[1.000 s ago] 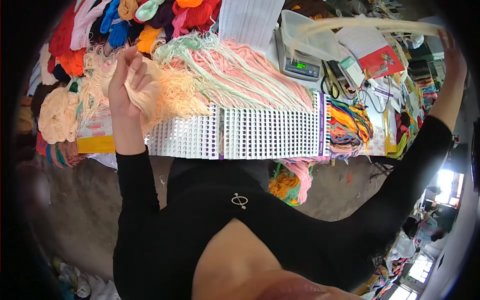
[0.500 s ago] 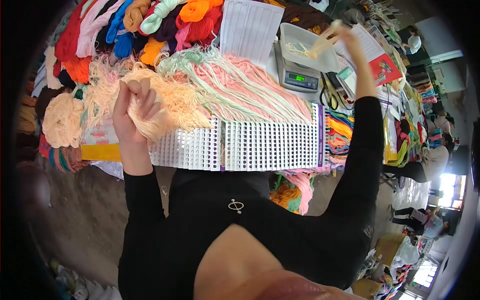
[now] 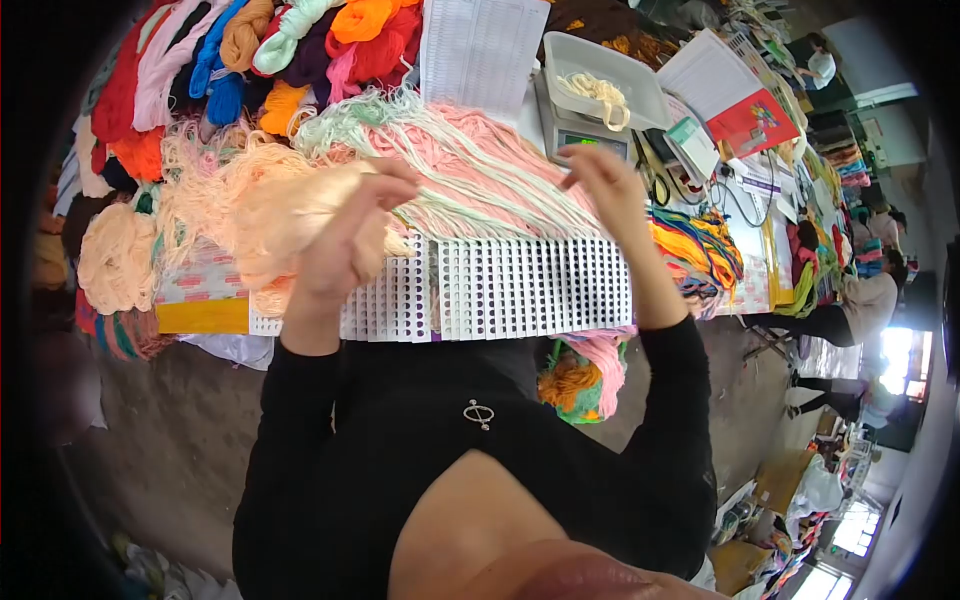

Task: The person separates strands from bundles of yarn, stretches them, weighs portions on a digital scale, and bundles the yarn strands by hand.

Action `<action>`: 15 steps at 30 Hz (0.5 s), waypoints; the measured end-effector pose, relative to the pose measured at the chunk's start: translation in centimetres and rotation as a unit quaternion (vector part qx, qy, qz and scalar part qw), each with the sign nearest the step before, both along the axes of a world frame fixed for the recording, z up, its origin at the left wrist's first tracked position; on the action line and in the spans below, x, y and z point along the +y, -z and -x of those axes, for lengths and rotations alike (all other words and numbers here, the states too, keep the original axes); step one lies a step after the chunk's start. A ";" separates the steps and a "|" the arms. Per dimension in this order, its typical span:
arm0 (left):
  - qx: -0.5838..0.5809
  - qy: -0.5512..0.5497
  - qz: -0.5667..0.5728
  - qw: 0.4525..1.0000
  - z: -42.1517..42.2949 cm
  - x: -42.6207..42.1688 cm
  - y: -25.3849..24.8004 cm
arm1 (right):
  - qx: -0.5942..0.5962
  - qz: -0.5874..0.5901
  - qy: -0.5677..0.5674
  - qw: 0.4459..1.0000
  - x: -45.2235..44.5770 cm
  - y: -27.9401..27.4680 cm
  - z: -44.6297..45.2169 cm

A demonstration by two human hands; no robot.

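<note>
My left hand (image 3: 345, 235) is closed on a bundle of peach yarn (image 3: 290, 205), blurred by motion, above the left part of the white punched cards (image 3: 535, 290). Over the right end of these cards, my right hand (image 3: 615, 190) has its fingers apart and bent, with nothing visible in them. Behind it a clear plastic tray (image 3: 650, 95) rests on a digital scale (image 3: 560, 125). Cream yarn (image 3: 600, 92) lies in the tray, one loop hanging over the front rim. Pink and pale green strands (image 3: 500, 175) stretch behind the cards.
Coloured yarn skeins (image 3: 225, 60) fill the back left. A printed sheet (image 3: 480, 50) lies behind the strands. At the right are a red booklet (image 3: 755, 125), scissors (image 3: 660, 190) and multicoloured yarn (image 3: 700, 250). Other people work at the far right.
My right hand has let go of the cream yarn, now in the tray, and come back toward the cards. My left hand has moved right with the peach yarn.
</note>
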State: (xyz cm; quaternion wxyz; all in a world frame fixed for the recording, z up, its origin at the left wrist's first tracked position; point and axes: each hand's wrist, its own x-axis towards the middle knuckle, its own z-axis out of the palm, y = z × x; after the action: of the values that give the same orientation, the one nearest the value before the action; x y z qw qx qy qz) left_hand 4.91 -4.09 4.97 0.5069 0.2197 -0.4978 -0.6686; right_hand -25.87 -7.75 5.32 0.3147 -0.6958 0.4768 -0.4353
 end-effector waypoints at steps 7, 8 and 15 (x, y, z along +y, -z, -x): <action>0.059 0.025 -0.058 0.996 5.8 1.5 0.3 | -0.043 -0.073 -0.112 0.990 5.7 -0.7 -10.4; 0.044 0.021 -0.058 0.997 5.5 1.6 0.5 | -0.038 -0.048 -0.107 0.992 5.6 -0.1 -10.7; 0.131 0.062 -0.131 0.981 4.7 1.8 1.2 | -0.043 -0.018 -0.133 0.990 5.5 -0.5 -10.6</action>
State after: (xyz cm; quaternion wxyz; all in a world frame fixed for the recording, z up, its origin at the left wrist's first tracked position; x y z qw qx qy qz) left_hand 0.24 -2.33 3.74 0.4922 0.1640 -0.3479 -0.7809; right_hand -15.26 -2.25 5.79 0.4023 -0.7275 0.3739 -0.4111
